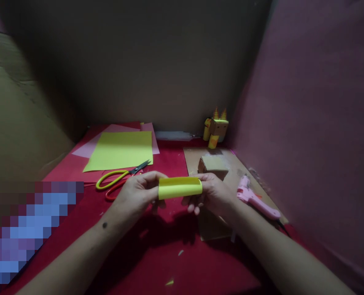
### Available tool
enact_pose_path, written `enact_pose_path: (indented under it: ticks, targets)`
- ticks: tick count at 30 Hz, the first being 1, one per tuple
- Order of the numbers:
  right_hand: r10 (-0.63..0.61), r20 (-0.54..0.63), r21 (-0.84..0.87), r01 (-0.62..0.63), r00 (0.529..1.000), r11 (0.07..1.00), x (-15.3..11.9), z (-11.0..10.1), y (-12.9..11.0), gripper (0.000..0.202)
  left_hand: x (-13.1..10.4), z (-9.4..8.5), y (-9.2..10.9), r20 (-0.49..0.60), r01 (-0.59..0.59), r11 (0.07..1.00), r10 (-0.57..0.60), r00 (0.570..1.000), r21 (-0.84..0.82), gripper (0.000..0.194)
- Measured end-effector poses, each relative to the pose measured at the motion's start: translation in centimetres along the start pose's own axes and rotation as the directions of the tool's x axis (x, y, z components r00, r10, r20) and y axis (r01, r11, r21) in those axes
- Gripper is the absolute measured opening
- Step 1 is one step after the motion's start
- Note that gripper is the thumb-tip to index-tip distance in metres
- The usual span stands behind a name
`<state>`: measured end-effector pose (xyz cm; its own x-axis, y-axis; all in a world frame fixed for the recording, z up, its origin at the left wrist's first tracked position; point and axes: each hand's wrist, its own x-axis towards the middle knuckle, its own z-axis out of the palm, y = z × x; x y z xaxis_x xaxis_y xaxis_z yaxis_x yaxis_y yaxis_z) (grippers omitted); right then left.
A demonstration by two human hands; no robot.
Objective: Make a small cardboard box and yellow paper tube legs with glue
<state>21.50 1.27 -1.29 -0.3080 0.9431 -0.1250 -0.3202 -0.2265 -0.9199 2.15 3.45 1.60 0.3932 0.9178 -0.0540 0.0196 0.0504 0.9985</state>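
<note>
Between my two hands is a curled strip of yellow paper [180,191], bent into a loose roll above the red cloth. My left hand [140,189] pinches its left end, and my right hand [211,190] grips the right end. Some fingertips are hidden behind the paper. Just left of my left hand lie scissors [112,180] with one yellow and one red handle, blades pointing away. Beyond my right hand sits a small cardboard box [214,164]. A brown cardboard piece [214,227] lies partly under my right forearm.
Sheets of coloured paper, a yellow one [123,149] on top, lie at back left. A pink glue gun [257,200] rests on a cardboard mat [237,164] at right. A box-shaped figure with pointed horns [219,129] stands behind. Paper scraps [169,282] dot the red cloth [145,254].
</note>
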Motion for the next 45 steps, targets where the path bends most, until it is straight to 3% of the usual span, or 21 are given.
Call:
enact_pose_path:
  ticks: [5, 11, 14, 22, 28, 31, 33, 35, 38, 39, 41, 43, 45]
  targets:
    - [-0.068, 0.03, -0.072, 0.07, 0.997, 0.995, -0.2, 0.0, 0.1, 0.024, 0.1, -0.1, -0.5, 0.007, 0.054, 0.998, -0.054, 0.999, -0.033, 0.009]
    - [-0.193, 0.046, -0.102, 0.196, 0.98, 0.975, -0.2, -0.4, 0.3, 0.026, 0.8, -0.6, -1.4, 0.132, 0.233, 0.963, -0.215, 0.968, -0.137, 0.019]
    - [-0.205, 0.019, -0.111, 0.206, 0.979, 0.972, -0.3, -0.4, 0.3, 0.029, 0.7, -0.8, -1.6, 0.185, 0.271, 0.951, -0.242, 0.952, -0.149, 0.02]
    - [-0.15, -0.017, -0.106, 0.147, 0.989, 0.983, -0.5, -0.2, 0.3, 0.032, 0.1, 0.0, -1.1, 0.146, 0.06, 0.996, -0.051, 0.988, -0.06, 0.022]
    - [-0.123, 0.011, -0.141, 0.124, 0.992, 0.982, -0.7, 0.2, 0.1, 0.036, 0.0, 0.4, -0.7, 0.104, 0.041, 0.997, -0.034, 0.994, -0.066, 0.022]
    - [-0.094, 0.009, -0.3, 0.092, 0.996, 0.95, -1.9, -0.1, -1.5, 0.044, 0.0, 0.2, -0.8, 0.084, 0.034, 0.997, -0.028, 0.996, -0.072, 0.023]
    - [-0.218, -0.061, -0.509, 0.157, 0.974, 0.846, -3.9, -1.1, -2.7, 0.042, 0.1, 0.0, -1.0, 0.054, 0.015, 0.998, -0.012, 0.998, -0.068, 0.026]
    - [-0.435, -0.167, -0.775, 0.155, 0.885, 0.613, -6.7, -2.9, -3.1, 0.041, 0.2, -0.2, -1.3, 0.02, -0.012, 0.998, 0.013, 1.0, -0.061, 0.028]
    - [-0.618, -0.244, -0.97, -0.195, 0.747, 0.146, -10.9, -6.6, -1.9, 0.044, 0.4, -0.4, -1.7, -0.008, -0.061, 0.997, 0.06, 0.998, -0.051, 0.028]
    - [-0.621, -0.248, -0.955, -0.297, 0.744, 0.025, -12.0, -7.9, -1.1, 0.044, 0.4, -0.4, -1.7, -0.013, -0.078, 0.996, 0.077, 0.997, -0.045, 0.027]
    - [-0.589, -0.267, -0.902, -0.412, 0.763, -0.124, -13.5, -9.8, 0.4, 0.04, 0.4, -0.3, -1.7, -0.014, -0.104, 0.994, 0.104, 0.995, -0.03, 0.024]
    - [-0.55, -0.266, -0.878, -0.435, 0.792, -0.202, -13.8, -11.0, 1.6, 0.042, 0.3, -0.2, -1.6, -0.022, -0.122, 0.993, 0.122, 0.992, 0.0, 0.022]
    - [-0.552, -0.275, -0.85, -0.467, 0.787, -0.243, -13.3, -11.5, 2.1, 0.04, 0.1, -0.1, -1.5, -0.028, -0.141, 0.989, 0.142, 0.989, 0.041, 0.021]
